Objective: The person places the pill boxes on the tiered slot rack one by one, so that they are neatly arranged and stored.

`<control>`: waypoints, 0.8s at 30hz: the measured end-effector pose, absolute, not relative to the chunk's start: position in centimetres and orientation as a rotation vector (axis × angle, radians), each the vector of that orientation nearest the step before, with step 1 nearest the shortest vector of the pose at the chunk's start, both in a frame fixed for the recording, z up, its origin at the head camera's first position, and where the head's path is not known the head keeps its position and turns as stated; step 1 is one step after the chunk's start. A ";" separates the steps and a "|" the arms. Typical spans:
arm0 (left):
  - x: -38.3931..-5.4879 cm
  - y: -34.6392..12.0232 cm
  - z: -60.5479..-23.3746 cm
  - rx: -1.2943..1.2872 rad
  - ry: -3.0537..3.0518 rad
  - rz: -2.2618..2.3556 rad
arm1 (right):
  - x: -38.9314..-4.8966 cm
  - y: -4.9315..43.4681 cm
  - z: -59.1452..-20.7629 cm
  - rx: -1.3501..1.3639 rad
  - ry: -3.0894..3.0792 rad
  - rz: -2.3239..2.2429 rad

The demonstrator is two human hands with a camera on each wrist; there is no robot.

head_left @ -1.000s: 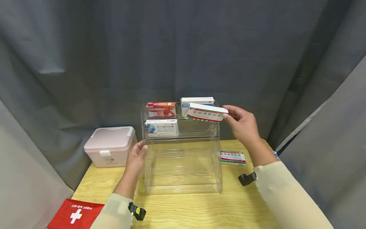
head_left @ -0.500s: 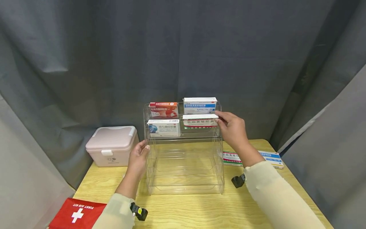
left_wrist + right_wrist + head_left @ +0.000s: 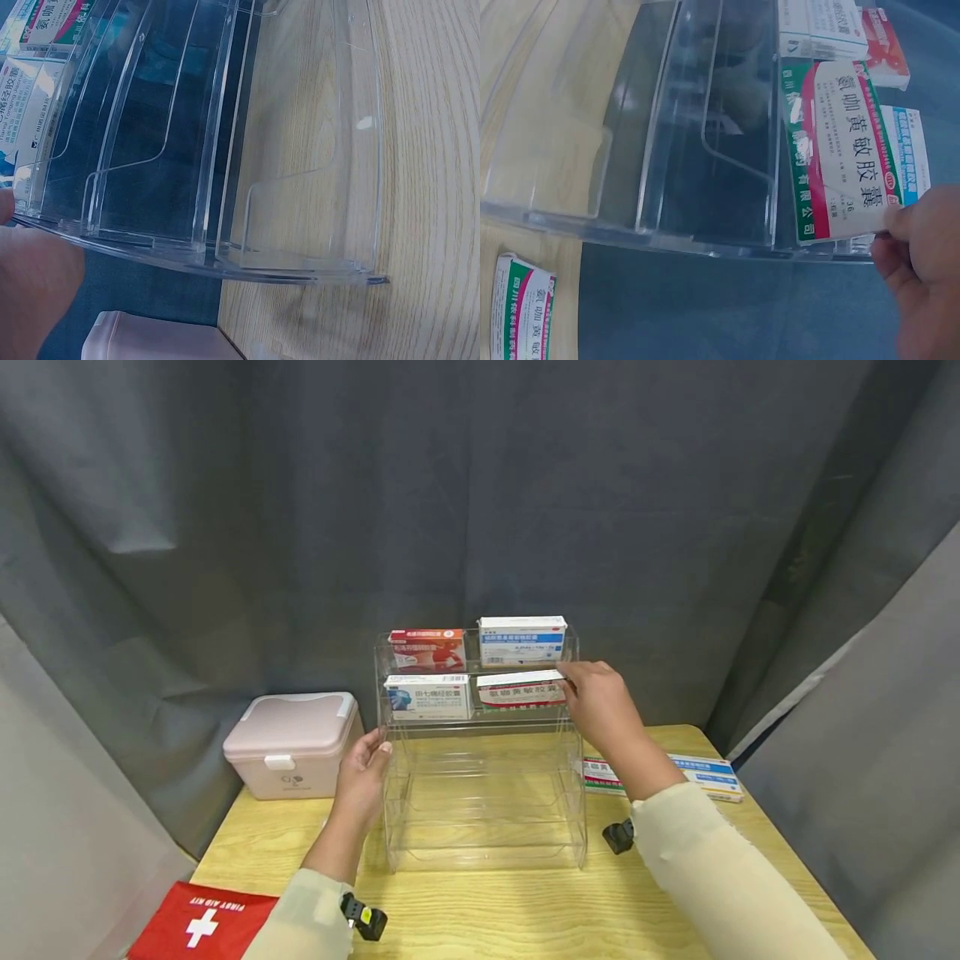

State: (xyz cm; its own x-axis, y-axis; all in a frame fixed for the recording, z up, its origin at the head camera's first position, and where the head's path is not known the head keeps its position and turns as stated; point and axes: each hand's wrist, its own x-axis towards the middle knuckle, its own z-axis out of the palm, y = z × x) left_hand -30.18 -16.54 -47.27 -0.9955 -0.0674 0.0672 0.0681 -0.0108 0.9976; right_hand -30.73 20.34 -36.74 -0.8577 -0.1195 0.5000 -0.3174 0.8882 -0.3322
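Note:
A clear plastic tiered rack (image 3: 486, 858) stands upright on the table. My left hand (image 3: 362, 781) holds its left side edge, thumb in front; in the left wrist view the hand (image 3: 34, 281) is partly cut off. With my right hand (image 3: 603, 706) I pinch the right end of a white, red and green medicine box (image 3: 519, 692), which sits in the right half of the second tier. The right wrist view shows thumb and finger on a corner of this box (image 3: 847, 150). Left of it is a white-and-blue medicine box (image 3: 429, 697). The top tier bears a red box (image 3: 427, 649) and a blue-and-white box (image 3: 522, 642).
Right of the rack, another red-and-green box (image 3: 602, 775) and a blue-and-white box (image 3: 708, 778) lie on the wooden table (image 3: 480, 918). A pink lidded case (image 3: 292, 747) stands at the left. A red first aid pouch (image 3: 202, 922) lies front left. Grey curtains (image 3: 480, 485) hang behind.
My right hand has brought the red-and-green box left and down from in front of the top tier into the second tier. The left hand keeps its hold on the rack.

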 end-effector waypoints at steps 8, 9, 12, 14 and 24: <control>-29.9 -16.4 -47.3 -0.001 -2.162 -2.161 | -30.8 20.1 -36.7 0.308 -2.569 0.482; -29.9 -16.4 -47.3 0.000 -2.158 -2.164 | -30.8 20.1 -36.7 0.312 -2.562 0.476; -30.0 -16.4 -47.3 -0.001 -2.140 -2.173 | -30.8 20.1 -36.8 0.321 -2.547 0.465; -30.1 -16.5 -47.3 0.003 -2.132 -2.177 | -30.8 20.1 -36.9 0.327 -2.546 0.468; -30.0 -16.5 -47.3 -0.001 -2.111 -2.192 | -29.5 22.2 -39.5 0.332 -2.331 0.752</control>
